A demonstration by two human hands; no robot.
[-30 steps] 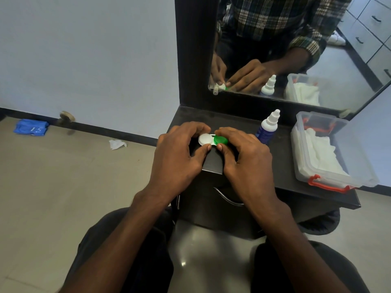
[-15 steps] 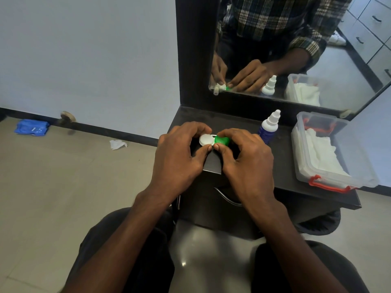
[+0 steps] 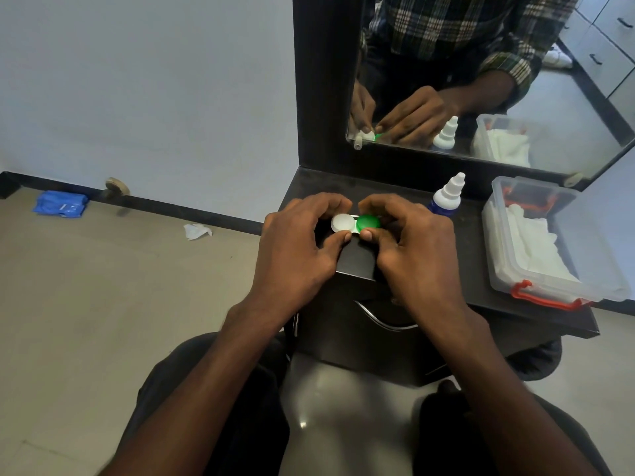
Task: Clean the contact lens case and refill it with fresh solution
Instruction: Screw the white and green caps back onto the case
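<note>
1. No text, brand or number can be read anywhere.
2. A small pale mark is seen on the blue packet [image 3: 60, 204] on the floor, too blurred to read.

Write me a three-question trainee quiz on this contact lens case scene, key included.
1. True or false: both caps are on the contact lens case.
2. Which hand grips the side with the green cap? A) left hand B) right hand
3. Fill in: the solution bottle stands between the hands and the clear plastic ______ with the red latch.

Key: 1 true; 2 B; 3 box.
</note>
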